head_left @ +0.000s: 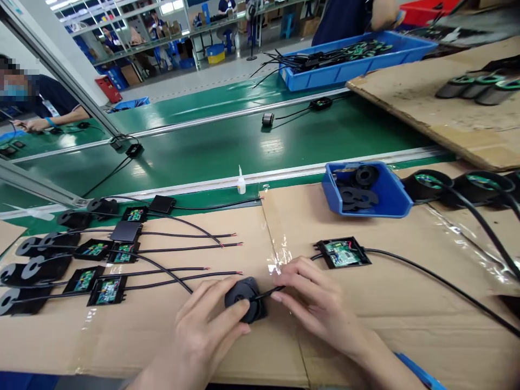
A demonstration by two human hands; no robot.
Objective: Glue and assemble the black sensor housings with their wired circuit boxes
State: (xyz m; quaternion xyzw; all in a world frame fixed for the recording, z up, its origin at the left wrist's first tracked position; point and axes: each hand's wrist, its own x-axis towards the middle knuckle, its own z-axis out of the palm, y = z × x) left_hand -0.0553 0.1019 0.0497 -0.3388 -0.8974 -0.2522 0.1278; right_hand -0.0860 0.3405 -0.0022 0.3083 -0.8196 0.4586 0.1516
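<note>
Left hand (203,325) is curled around a black round coil housing (244,306), pressed onto the cardboard-covered counter (406,303). Right hand (320,303) is pinched on the thin black lead (266,294) at the housing's side (lead runs toward an open circuit box (343,252)). Finished units (97,271) are laid out at left.

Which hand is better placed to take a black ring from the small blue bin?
Right. The right hand lies on the bin's side, pinching only the thin wire, so it could probably let go easily. The left hand grips the black coil and would have to cross over.
</note>
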